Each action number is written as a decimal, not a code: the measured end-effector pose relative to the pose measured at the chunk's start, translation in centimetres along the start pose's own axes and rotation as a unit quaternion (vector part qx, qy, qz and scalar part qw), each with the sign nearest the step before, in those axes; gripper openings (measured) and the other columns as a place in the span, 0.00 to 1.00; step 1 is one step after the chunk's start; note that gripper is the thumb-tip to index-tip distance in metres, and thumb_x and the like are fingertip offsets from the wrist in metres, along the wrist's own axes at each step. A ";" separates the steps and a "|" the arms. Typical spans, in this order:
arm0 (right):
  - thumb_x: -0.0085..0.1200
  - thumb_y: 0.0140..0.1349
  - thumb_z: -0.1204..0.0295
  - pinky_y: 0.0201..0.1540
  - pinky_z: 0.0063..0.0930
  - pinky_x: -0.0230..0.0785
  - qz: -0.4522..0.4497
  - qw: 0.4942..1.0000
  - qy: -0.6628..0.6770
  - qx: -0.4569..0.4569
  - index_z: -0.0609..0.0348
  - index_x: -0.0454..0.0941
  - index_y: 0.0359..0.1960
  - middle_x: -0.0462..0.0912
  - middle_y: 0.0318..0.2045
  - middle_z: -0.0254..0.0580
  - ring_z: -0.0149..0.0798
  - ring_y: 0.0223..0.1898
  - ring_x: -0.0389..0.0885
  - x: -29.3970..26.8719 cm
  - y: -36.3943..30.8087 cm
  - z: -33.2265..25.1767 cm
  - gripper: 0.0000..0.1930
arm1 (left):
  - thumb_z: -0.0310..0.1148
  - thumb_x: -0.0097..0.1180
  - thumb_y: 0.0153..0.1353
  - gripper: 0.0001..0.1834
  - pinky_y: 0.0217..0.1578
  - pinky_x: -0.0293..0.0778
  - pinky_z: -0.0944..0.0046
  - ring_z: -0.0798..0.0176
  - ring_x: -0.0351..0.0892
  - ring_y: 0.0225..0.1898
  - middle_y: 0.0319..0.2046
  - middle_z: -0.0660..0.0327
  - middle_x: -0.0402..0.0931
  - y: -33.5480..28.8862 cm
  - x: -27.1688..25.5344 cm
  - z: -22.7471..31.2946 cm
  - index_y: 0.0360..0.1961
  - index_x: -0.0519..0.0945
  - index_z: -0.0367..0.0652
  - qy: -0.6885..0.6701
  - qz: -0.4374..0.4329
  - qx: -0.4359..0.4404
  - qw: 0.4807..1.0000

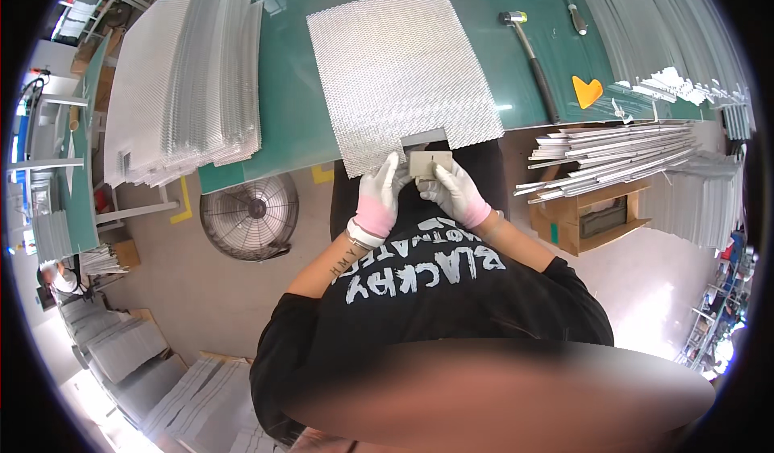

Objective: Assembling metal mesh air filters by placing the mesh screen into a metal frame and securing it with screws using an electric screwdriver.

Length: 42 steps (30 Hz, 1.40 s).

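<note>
A sheet of silver metal mesh (403, 58) lies on the green table, its near edge overhanging and cut by a rectangular notch. At the notch, my gloved right hand (458, 198) grips a small beige rectangular block (430, 162), thumb on its top face. My left hand (379, 197), also in a white glove with a pink cuff, is just left of the block at the mesh's near edge. Its fingers point up and away from me, apart from the thumb; whether they press on the mesh is unclear.
Tall stacks of mesh sheets (181, 82) stand at left and mesh panels (657, 29) at right. A hammer (532, 62), screwdriver (577, 20) and orange scraper (588, 92) lie right on the table. Below are white strips (613, 154), a cardboard box (576, 223) and a floor fan (250, 215).
</note>
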State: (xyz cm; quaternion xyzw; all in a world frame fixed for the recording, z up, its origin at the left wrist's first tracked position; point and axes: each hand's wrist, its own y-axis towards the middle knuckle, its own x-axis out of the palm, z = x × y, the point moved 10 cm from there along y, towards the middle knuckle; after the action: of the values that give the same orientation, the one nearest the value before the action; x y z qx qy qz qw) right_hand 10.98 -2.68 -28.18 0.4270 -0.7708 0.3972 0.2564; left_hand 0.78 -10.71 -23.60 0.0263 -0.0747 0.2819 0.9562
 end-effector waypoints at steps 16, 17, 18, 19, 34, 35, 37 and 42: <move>0.50 0.69 0.70 0.32 0.23 0.76 0.051 0.967 -0.245 -0.047 0.69 0.78 0.42 0.84 0.31 0.40 0.28 0.26 0.81 1.7 -0.5 -3.3 0.12 | 0.35 0.56 0.69 0.14 0.35 0.73 0.70 0.74 0.77 0.32 0.32 0.63 0.81 -1.2 -1.0 -1.4 0.38 0.82 0.30 -0.046 0.152 -0.091 0.983; 0.50 0.69 0.70 0.32 0.23 0.76 0.052 0.967 -0.245 -0.047 0.69 0.78 0.42 0.84 0.31 0.40 0.28 0.26 0.81 1.3 -0.3 -3.4 0.12 | 0.35 0.56 0.69 0.14 0.34 0.72 0.71 0.74 0.76 0.31 0.32 0.64 0.81 -1.3 -1.0 -1.7 0.39 0.82 0.31 -0.109 0.177 -0.125 0.970; 0.50 0.69 0.70 0.31 0.22 0.75 0.034 0.959 -0.278 -0.042 0.69 0.78 0.43 0.83 0.30 0.40 0.27 0.26 0.80 1.2 0.0 -3.2 0.12 | 0.36 0.56 0.69 0.14 0.33 0.72 0.71 0.74 0.76 0.30 0.31 0.64 0.80 -1.5 -0.9 -2.3 0.39 0.82 0.32 -0.171 0.200 -0.158 0.952; 0.51 0.69 0.69 0.30 0.21 0.74 0.016 0.950 -0.311 -0.037 0.69 0.78 0.43 0.83 0.30 0.39 0.26 0.25 0.79 1.2 0.2 -2.9 0.12 | 0.36 0.56 0.69 0.14 0.33 0.72 0.71 0.74 0.76 0.30 0.31 0.64 0.80 -1.4 -0.9 -2.4 0.39 0.82 0.32 -0.172 0.199 -0.158 0.952; 0.54 0.69 0.64 0.30 0.20 0.68 0.251 0.926 -0.236 -0.158 0.62 0.77 0.30 0.79 0.24 0.33 0.24 0.25 0.75 -1.0 -2.0 -5.6 0.14 | 0.35 0.51 0.71 0.12 0.28 0.73 0.72 0.74 0.73 0.23 0.27 0.64 0.78 -1.9 0.8 -4.3 0.41 0.79 0.35 -0.250 0.130 -0.219 0.934; 0.55 0.68 0.66 0.30 0.19 0.69 0.243 0.929 -0.221 -0.171 0.62 0.77 0.31 0.81 0.25 0.33 0.23 0.25 0.76 -0.9 -2.1 -5.8 0.12 | 0.35 0.51 0.71 0.12 0.29 0.74 0.72 0.74 0.74 0.24 0.27 0.63 0.79 -1.9 0.9 -4.1 0.42 0.78 0.35 -0.229 0.106 -0.225 0.941; 0.55 0.68 0.66 0.30 0.19 0.68 0.250 0.927 -0.226 -0.161 0.62 0.77 0.30 0.80 0.24 0.32 0.22 0.25 0.75 -1.4 -1.9 -5.3 0.12 | 0.35 0.51 0.71 0.12 0.29 0.75 0.71 0.73 0.75 0.24 0.28 0.62 0.79 -1.9 0.8 -4.0 0.42 0.78 0.35 -0.206 0.082 -0.232 0.947; 0.56 0.68 0.66 0.29 0.18 0.64 0.259 0.928 -0.202 -0.175 0.60 0.75 0.27 0.77 0.23 0.29 0.19 0.25 0.70 -1.8 -1.7 -4.7 0.13 | 0.36 0.46 0.74 0.15 0.41 0.79 0.69 0.67 0.80 0.41 0.43 0.58 0.78 -2.5 1.6 -4.0 0.53 0.72 0.36 -0.320 0.043 -0.221 0.920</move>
State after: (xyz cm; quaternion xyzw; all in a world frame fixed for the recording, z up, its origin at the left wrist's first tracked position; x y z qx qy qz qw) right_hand 13.62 1.51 -26.27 0.2322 -0.9473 0.2140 0.0537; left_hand 3.97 -11.64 -27.30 -0.1000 -0.4380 0.2761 0.8497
